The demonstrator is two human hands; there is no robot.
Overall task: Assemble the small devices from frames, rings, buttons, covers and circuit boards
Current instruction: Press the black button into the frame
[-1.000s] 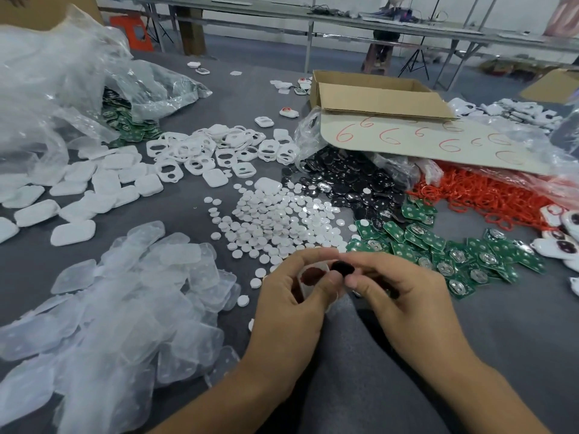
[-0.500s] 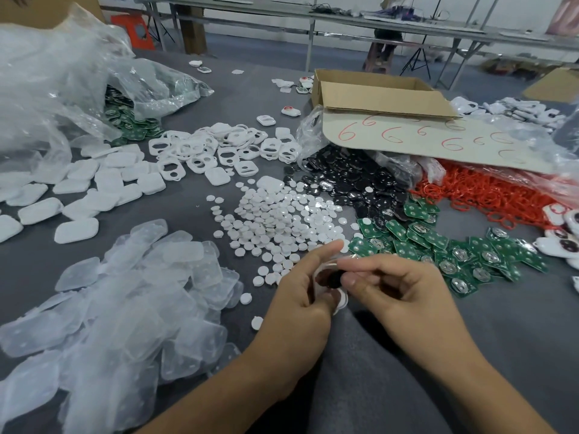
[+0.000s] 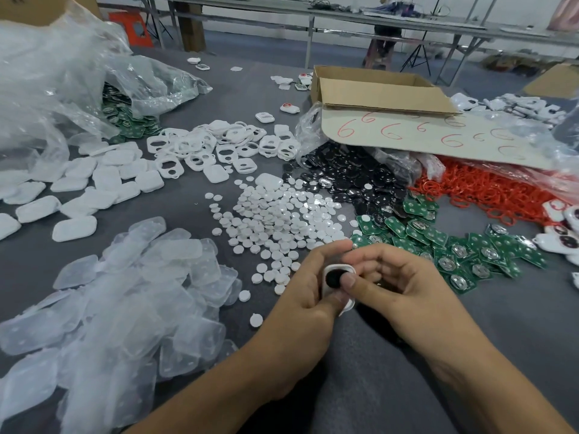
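Note:
My left hand (image 3: 305, 288) grips a small white frame (image 3: 347, 305) just above the grey table, near the front middle. A black round button (image 3: 332, 278) sits in the frame's opening. My right hand (image 3: 404, 283) presses the button with its thumb, fingers curled over the frame's far side. Loose parts lie around: white frames (image 3: 200, 148), white discs (image 3: 282, 220), black buttons (image 3: 354, 177), red rings (image 3: 488, 192), green circuit boards (image 3: 438, 239), clear covers (image 3: 131, 292) and white covers (image 3: 75, 189).
An open cardboard box (image 3: 379, 92) with a flap marked with red sixes stands at the back right. Crumpled plastic bags (image 3: 62, 76) fill the back left. Finished white devices (image 3: 560, 233) lie at the right edge. More tables stand behind.
The black button, held above the frame by my right fingers a second ago, now sits in the frame's opening. Both hands dropped slightly toward me.

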